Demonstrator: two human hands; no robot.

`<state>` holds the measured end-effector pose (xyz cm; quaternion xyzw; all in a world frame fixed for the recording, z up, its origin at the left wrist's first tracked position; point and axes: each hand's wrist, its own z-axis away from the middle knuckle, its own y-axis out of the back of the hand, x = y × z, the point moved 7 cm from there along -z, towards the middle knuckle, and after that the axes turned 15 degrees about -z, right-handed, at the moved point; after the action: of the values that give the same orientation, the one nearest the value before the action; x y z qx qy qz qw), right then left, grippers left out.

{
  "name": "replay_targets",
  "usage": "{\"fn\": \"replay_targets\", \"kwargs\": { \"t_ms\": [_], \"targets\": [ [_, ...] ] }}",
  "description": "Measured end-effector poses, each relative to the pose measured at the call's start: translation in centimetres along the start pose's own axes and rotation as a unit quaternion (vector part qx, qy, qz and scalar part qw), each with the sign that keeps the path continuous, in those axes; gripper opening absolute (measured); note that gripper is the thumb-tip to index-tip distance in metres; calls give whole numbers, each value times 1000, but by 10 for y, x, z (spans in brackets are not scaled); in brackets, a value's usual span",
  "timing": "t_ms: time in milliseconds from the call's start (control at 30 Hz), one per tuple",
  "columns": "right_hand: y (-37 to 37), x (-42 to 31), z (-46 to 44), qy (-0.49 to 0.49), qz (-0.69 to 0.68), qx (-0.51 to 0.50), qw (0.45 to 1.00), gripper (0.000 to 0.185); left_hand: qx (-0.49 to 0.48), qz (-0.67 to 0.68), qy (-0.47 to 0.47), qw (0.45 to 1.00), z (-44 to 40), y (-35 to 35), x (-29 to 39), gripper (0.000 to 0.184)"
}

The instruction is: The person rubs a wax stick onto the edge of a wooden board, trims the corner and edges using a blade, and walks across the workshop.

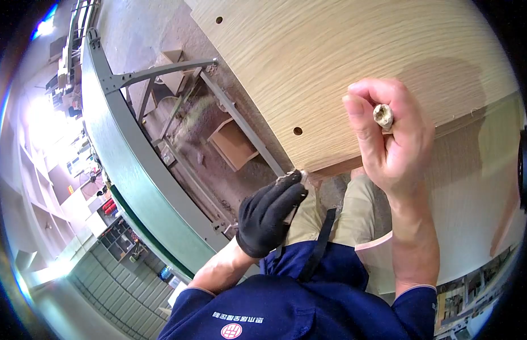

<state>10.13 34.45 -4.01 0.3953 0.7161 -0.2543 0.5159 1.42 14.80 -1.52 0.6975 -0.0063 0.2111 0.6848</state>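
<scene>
My right hand [404, 148], bare, is closed around a small off-white stub with a crusted, rounded end [382, 116]. The end points up toward the camera, and the palm hides the rest. That hand is above a wood-grain board [326, 68], near its front edge. Round dark holes [297, 131] show in the board's face. My left hand [269, 214], in a black glove, is closed beside the board's near corner. Something pale shows at its fingertips and along its inner side, too covered to name.
Left of the board stands a metal-framed table [155, 175] with a pale green top. Beneath its frame, a brown box-like piece [234, 144] lies on the dusty floor. Another pale panel [473, 187] extends below the board at right. Shelving [45, 192] and stored items stand far left.
</scene>
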Motion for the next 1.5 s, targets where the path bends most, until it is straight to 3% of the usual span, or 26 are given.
{"fn": "replay_targets", "kwargs": {
  "t_ms": [567, 767, 967, 1067, 1367, 1500],
  "targets": [
    [-1, 1, 1, 12, 6, 7, 1000, 17, 27, -7, 21, 999, 10, 1, -5, 32],
    [-2, -1, 0, 11, 18, 5, 1000, 18, 16, -1, -27, 1000, -3, -1, 5, 35],
    [-2, 0, 1, 18, 3, 19, 1000, 18, 37, -1, 3, 999, 5, 3, -6, 37],
    [0, 1, 0, 15, 0, 18, 1000, 18, -9, -1, 8, 1000, 3, 1, -5, 37],
    [0, 1, 1, 6, 5, 8, 1000, 16, -33, -20, -67, 997, 3, -2, -4, 39],
    [-2, 0, 1, 4, 6, 11, 1000, 17, -9, -13, -58, 998, 5, -2, -7, 36]
  ]
}}
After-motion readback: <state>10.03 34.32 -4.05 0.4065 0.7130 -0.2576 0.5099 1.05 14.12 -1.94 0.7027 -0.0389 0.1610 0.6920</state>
